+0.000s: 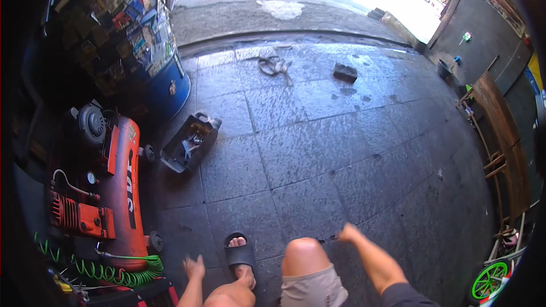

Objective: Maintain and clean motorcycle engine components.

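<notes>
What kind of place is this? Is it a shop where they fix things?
Probably a roadside repair workshop, open to the street. An orange air compressor with a green coiled hose stands on the paved floor, and an open container of tools lies nearby.

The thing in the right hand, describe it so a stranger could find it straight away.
Start at the orange air compressor on the left, then cross the grey stone floor past the bent knee. The right hand grips a thin dark tool pointing leftward; too small to identify further.
</notes>
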`<action>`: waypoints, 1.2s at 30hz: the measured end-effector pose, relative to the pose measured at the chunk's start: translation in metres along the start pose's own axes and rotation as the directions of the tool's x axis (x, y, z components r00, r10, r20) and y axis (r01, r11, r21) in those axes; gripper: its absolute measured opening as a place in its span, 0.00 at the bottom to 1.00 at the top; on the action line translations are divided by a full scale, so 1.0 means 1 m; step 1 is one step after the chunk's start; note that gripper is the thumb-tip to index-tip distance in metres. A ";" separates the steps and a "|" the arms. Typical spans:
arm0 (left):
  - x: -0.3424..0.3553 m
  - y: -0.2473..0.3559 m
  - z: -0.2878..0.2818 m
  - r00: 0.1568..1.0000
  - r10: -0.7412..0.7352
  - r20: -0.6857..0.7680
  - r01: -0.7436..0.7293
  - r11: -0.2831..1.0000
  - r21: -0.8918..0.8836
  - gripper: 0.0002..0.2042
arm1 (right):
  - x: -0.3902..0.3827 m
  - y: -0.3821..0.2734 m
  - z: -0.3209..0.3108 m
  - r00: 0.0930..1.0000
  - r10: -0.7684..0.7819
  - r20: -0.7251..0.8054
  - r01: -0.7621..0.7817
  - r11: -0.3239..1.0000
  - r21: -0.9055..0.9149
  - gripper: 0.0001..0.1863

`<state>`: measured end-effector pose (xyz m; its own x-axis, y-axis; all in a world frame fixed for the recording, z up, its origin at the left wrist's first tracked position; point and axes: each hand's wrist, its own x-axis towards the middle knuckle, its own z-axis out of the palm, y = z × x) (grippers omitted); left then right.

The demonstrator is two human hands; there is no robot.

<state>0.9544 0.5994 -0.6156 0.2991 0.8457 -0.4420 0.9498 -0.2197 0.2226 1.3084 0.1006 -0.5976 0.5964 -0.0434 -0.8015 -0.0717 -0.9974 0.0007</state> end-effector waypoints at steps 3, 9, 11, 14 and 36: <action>0.025 0.075 0.026 0.972 -0.208 0.106 0.214 0.976 -0.046 0.46 | 0.027 -0.096 -0.154 0.790 -0.273 -0.549 0.339 0.941 0.020 0.29; 0.008 0.086 0.042 0.992 -0.126 0.009 0.123 0.978 0.169 0.54 | -0.076 -0.375 -0.425 0.445 -0.604 -0.661 0.540 0.770 -0.340 0.28; 0.003 0.092 0.042 0.991 -0.132 0.032 0.127 0.982 0.138 0.54 | -0.092 -0.413 -0.483 0.345 -0.630 -0.696 0.533 0.742 -0.407 0.25; 0.001 0.091 0.051 0.994 -0.102 0.032 0.098 0.990 0.104 0.56 | -0.098 -0.424 -0.545 0.264 -0.647 -0.715 0.553 0.709 -0.437 0.27; 0.044 0.184 -0.048 0.948 -0.309 0.078 0.313 0.949 -0.033 0.30 | 0.546 -0.064 -0.582 0.592 -0.356 -0.722 0.072 0.917 -0.393 0.42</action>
<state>1.1375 0.6192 -0.5528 -0.0033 0.8314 -0.5557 0.9922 0.0720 0.1019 2.1041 0.1075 -0.6872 0.9565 0.2886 -0.0430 0.2916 -0.9399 0.1776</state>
